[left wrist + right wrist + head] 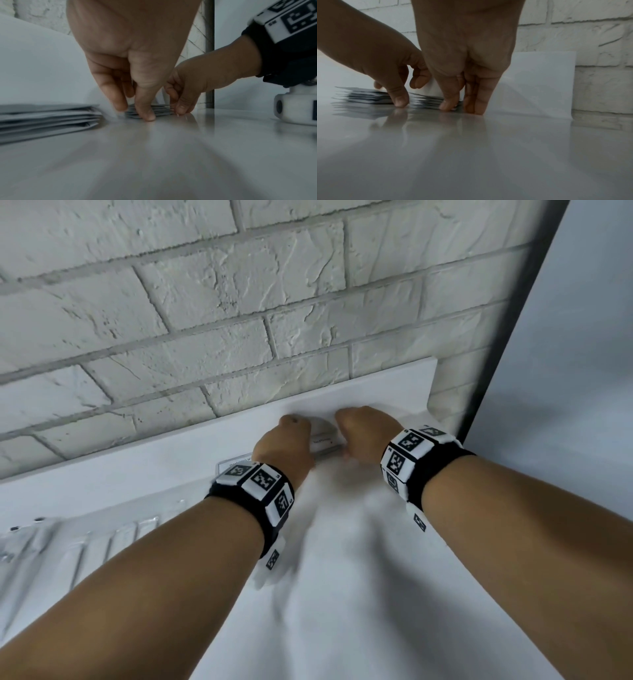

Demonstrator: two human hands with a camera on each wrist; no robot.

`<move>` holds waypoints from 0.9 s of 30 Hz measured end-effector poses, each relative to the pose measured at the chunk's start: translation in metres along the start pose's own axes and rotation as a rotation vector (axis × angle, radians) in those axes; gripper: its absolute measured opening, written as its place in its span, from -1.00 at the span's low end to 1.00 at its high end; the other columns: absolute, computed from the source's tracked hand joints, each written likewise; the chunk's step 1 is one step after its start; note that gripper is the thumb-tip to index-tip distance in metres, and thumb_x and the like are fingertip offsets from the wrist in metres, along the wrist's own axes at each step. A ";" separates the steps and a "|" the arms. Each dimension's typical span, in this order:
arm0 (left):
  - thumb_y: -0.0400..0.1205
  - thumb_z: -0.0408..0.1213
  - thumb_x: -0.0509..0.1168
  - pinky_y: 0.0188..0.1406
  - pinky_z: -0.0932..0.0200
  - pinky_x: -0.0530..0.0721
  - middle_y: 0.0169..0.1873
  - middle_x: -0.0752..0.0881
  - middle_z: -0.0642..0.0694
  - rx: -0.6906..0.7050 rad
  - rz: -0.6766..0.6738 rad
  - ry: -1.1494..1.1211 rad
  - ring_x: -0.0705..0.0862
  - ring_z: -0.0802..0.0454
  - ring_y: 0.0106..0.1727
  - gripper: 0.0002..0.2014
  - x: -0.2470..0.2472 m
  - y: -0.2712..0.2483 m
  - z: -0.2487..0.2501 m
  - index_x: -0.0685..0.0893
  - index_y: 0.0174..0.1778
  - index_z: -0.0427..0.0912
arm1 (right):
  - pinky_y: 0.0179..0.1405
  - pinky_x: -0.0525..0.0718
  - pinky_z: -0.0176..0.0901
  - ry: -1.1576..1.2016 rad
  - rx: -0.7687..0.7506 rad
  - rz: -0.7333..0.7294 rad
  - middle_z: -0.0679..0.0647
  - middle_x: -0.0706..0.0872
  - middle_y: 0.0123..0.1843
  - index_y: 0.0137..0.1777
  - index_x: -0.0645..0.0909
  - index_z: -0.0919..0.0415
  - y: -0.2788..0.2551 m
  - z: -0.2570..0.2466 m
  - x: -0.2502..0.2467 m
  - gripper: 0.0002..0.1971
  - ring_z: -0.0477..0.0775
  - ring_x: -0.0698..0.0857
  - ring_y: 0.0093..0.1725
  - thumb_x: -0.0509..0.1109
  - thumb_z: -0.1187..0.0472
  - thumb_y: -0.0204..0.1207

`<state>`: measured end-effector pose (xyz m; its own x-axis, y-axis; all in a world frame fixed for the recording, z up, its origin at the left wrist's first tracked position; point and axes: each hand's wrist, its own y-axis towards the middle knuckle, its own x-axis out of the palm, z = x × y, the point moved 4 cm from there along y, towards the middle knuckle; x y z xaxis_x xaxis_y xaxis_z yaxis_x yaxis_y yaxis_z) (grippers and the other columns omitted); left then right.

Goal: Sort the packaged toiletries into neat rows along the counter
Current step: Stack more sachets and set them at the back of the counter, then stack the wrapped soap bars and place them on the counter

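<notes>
A small stack of flat white packets (pixel 323 441) lies at the back of the white counter (pixel 342 594), between my two hands. My left hand (pixel 291 436) grips its left end; the thumb (pixel 147 115) stands on the counter in front of the stack (pixel 163 110). My right hand (pixel 356 433) grips the right end, its thumb (pixel 447 106) against the stack's (pixel 426 102) front edge and its fingers down beside it. A second, wider stack of packets (pixel 48 117) lies just to the left, partly under my left wrist.
A low white upstand (pixel 376 385) runs along the back of the counter under a white brick wall (pixel 205 302). Several clear-wrapped items (pixel 102 542) lie at the far left. The counter ends at a dark edge (pixel 496 371) on the right.
</notes>
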<state>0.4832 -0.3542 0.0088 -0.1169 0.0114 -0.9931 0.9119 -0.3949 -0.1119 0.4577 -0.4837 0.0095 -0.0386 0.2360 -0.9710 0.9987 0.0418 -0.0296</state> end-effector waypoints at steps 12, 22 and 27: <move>0.52 0.01 0.43 -0.18 0.17 0.45 0.06 0.58 0.02 -0.004 -0.058 0.019 0.62 -0.02 -0.01 -0.69 -0.023 -0.167 -0.063 0.57 0.07 -0.02 | 0.09 0.59 -0.14 -0.176 0.055 -0.354 0.17 0.65 0.30 0.34 0.54 0.23 -0.114 -0.044 -0.009 -0.63 0.19 0.62 0.23 0.21 0.26 0.54; 0.37 0.16 0.49 0.05 0.04 0.60 0.06 0.57 0.07 -0.081 -0.423 -0.115 0.59 0.02 0.06 -0.50 0.031 -0.375 -0.091 0.56 0.15 0.06 | 0.19 0.64 -0.05 -0.250 -0.126 -0.540 0.07 0.68 0.27 0.28 0.63 0.14 -0.287 -0.162 0.025 -0.66 0.13 0.65 0.23 0.17 0.06 0.63; 0.28 0.07 0.55 -0.07 0.06 0.60 -0.03 0.53 0.05 -0.046 -0.342 -0.121 0.54 0.00 0.03 -0.48 0.048 -0.394 -0.071 0.52 0.07 0.04 | 0.16 0.62 -0.04 -0.181 -0.136 -0.511 0.07 0.70 0.24 0.28 0.64 0.16 -0.326 -0.183 0.030 -0.61 0.12 0.63 0.22 0.23 -0.06 0.61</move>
<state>0.1461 -0.1323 0.0023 -0.4616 0.0257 -0.8867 0.8282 -0.3455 -0.4412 0.1250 -0.3123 0.0338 -0.4987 -0.0170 -0.8666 0.8405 0.2347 -0.4883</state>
